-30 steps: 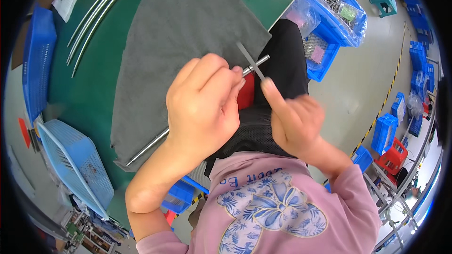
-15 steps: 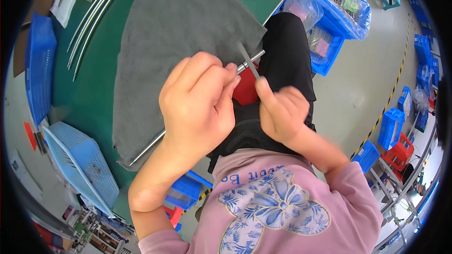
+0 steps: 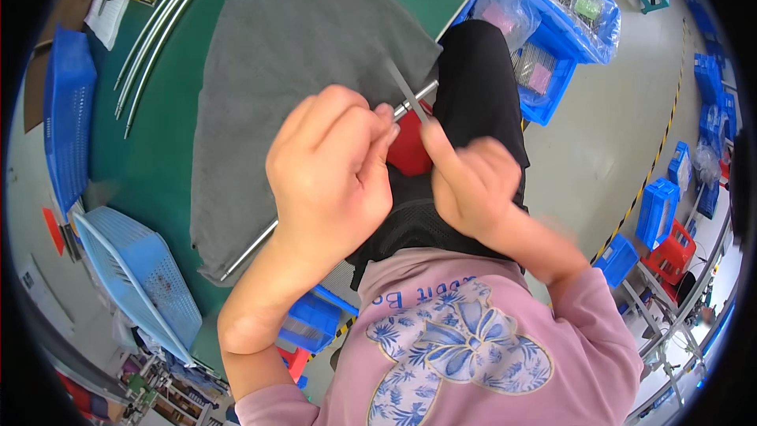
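My left hand (image 3: 327, 170) is closed around a long, shiny metal rod (image 3: 251, 251), which slants from the lower left up to the right. Its far end shows a collar-like step beyond my fingers. In my right hand (image 3: 477, 185) is a thin, flat grey file (image 3: 405, 88), pinched with the thumb laid along it. The file crosses the rod near that stepped end and looks to be touching it. Beneath the rod's lower end lies a grey cloth (image 3: 268, 71). My left fist hides the middle of the rod, and the file's gripped end is covered.
Several curved metal rods (image 3: 162, 31) lie on the green table (image 3: 158, 173) at the far left. A blue basket (image 3: 67, 118) and a light blue basket (image 3: 142, 268) stand at the left. Blue bins (image 3: 552, 79) with metal parts sit at the upper right, beside my leg.
The file has slid slightly up and to the left across the rod, with my right hand following. My left hand stays almost still on the rod.
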{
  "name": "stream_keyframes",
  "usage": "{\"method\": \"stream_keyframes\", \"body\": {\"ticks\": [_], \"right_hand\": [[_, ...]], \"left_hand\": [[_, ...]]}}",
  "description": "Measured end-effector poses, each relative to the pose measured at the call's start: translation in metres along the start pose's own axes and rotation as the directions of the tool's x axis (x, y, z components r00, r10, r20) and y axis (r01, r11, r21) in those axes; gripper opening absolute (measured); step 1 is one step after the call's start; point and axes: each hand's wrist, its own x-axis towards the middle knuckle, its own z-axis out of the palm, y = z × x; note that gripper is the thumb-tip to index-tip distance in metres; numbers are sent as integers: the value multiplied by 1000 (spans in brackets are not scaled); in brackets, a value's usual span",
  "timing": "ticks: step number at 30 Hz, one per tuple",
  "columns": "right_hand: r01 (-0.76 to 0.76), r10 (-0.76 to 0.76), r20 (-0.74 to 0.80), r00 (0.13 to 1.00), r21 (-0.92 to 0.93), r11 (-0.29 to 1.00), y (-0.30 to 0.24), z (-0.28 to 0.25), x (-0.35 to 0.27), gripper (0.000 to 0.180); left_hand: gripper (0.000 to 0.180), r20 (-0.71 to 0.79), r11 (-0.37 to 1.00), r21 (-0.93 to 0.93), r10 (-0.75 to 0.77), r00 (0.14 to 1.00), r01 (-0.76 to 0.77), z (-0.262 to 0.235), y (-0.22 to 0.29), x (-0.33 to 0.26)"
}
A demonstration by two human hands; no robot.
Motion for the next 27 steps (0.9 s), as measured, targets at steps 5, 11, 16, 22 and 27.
{"method": "stream_keyframes", "body": {"ticks": [5,11,16,22,27], "right_hand": [[17,-16,107,994,-11,1000,0,-19,30,55],[-30,40,235,971,-47,998,-4,-42,20,57],[-46,70,259,963,-95,994,-13,-44,18,56],[8,0,192,981,-41,999,-7,-33,38,61],[-58,77,265,961,-77,995,-9,-40,30,59]], "left_hand": [[18,-26,999,10,35,999,-34,1,1,2],[18,-26,999,11,35,999,-35,4,-2,4],[18,-15,1000,2,-4,1000,4,3,1,0],[18,-25,1000,24,16,1000,-16,0,0,-1],[18,-14,999,30,26,1000,-26,2,1,1]]}}
